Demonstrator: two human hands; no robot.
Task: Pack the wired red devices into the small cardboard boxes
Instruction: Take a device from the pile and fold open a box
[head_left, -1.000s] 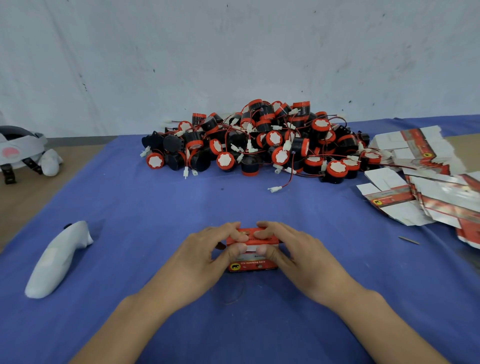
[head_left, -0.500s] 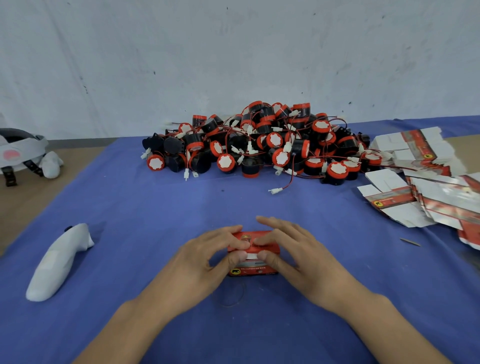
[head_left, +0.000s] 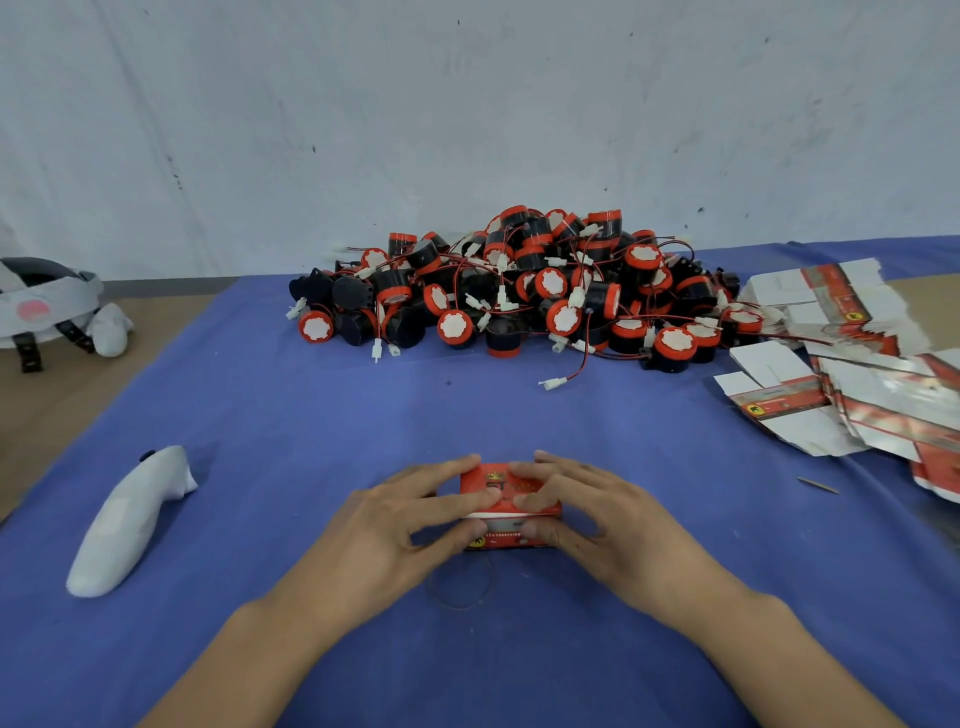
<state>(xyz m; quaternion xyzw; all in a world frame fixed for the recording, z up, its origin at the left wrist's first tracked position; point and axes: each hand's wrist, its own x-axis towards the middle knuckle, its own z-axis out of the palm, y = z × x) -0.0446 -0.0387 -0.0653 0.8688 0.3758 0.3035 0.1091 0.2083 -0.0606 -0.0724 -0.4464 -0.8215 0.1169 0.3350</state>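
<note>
A pale grey-white wall (head_left: 467, 104) fills the whole far side, flat and plain, marked with small dark specks, scuffs and faint slanting streaks. At its foot on the left runs a narrow dark grey strip (head_left: 166, 285). The tabletop (head_left: 57, 405) is tan-brown and reaches back to the wall; its bare surface shows along the left side and again in a patch at far right. A blue cloth (head_left: 291, 441) covers the broad middle, lying smooth. The light is soft and even, the shadows faint.
</note>
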